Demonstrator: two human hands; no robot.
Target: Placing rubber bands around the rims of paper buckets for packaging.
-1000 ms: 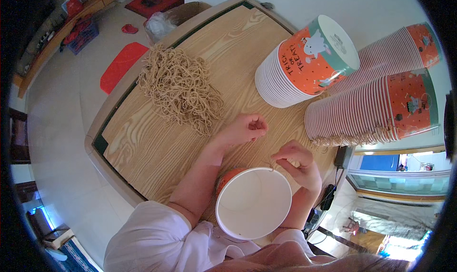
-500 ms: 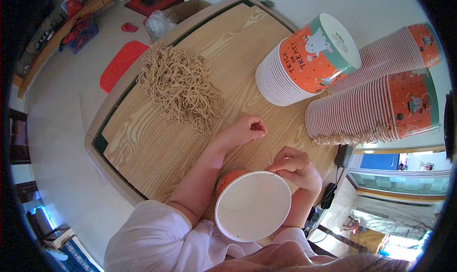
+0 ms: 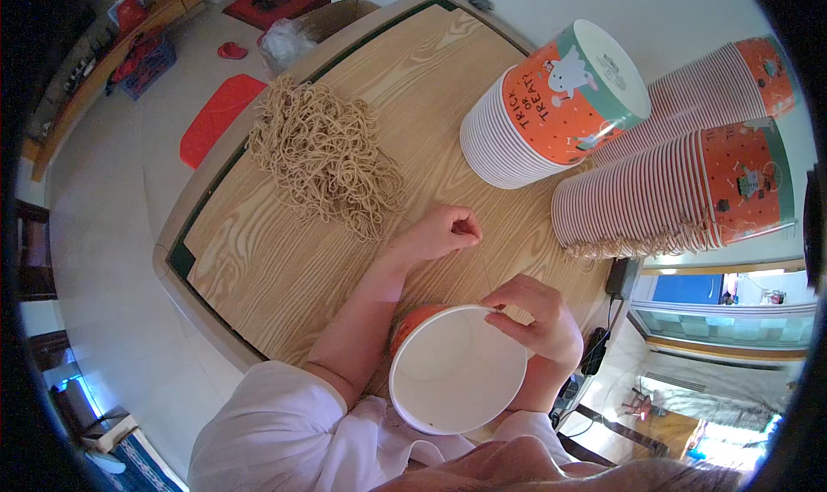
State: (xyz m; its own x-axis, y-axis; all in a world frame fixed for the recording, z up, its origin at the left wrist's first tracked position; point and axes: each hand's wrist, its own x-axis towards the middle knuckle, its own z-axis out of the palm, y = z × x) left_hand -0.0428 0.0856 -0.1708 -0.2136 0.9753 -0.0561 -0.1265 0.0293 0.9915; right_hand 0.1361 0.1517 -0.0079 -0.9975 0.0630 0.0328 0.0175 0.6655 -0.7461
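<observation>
A white paper bucket [image 3: 457, 371] with an orange outside is tilted toward me at the near table edge, its mouth facing up. My right hand [image 3: 547, 320] is at the bucket's upper right rim, thumb inside and fingers over the edge, pinching it. My left hand [image 3: 448, 232] rests above the table just beyond the bucket, fingers curled closed; what they hold, if anything, is hidden. The left forearm passes along the bucket's left side. A tangled heap of tan string [image 3: 323, 156] lies on the table left of my left hand.
An upside-down stack of orange-printed paper buckets [image 3: 551, 104] stands beyond my hands. Two more stacks lie sideways at the right, the nearer stack [image 3: 637, 195] with short string pieces along its lower side. Black cables and adapters [image 3: 594, 354] hang at the table's right edge.
My right hand has shifted its hold on the rim; the thumb now shows inside the bucket, apart from the index finger. The left hand has stayed nearly still.
</observation>
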